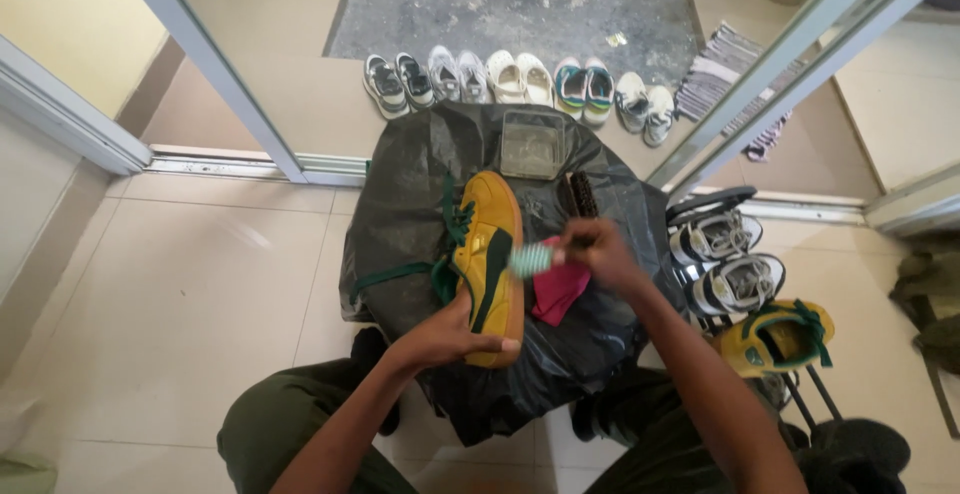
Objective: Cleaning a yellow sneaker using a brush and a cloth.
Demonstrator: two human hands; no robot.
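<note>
The right hand (598,252) is blurred; its fingers seem closed on a small green brush (532,258), though the grip is hard to make out. The brush touches the shoe's (488,259) side. The left hand (452,336) wraps the shoe's near end at 6 o'clock, hiding it. The shoe lies mid-bag (420,194), long axis 6 to 12, far end toward 12. A pink cloth (556,292) lies at its 3 o'clock. A clear tub (532,144) sits at 12.
</note>
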